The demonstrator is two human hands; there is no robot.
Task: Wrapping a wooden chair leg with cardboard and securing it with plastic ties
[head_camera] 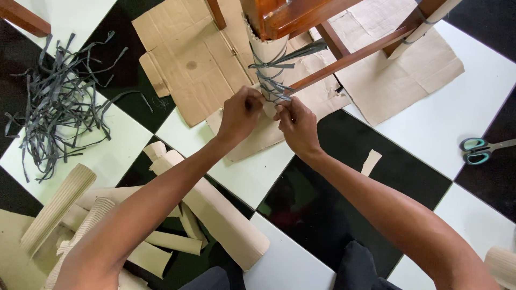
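Note:
A wooden chair leg (267,53) is wrapped in corrugated cardboard and bound round with grey rubber strips (274,72). My left hand (240,111) and my right hand (297,124) meet at the lower end of the wrap. Both pinch the ends of the grey strips there, fingers closed. The strip ends themselves are mostly hidden by my fingers.
A heap of loose grey strips (56,102) lies at the left. Rolled cardboard pieces (215,212) lie at the lower left. Flat cardboard sheets (188,59) cover the black and white floor under the chair frame (344,53). Teal-handled scissors (478,149) lie at the right.

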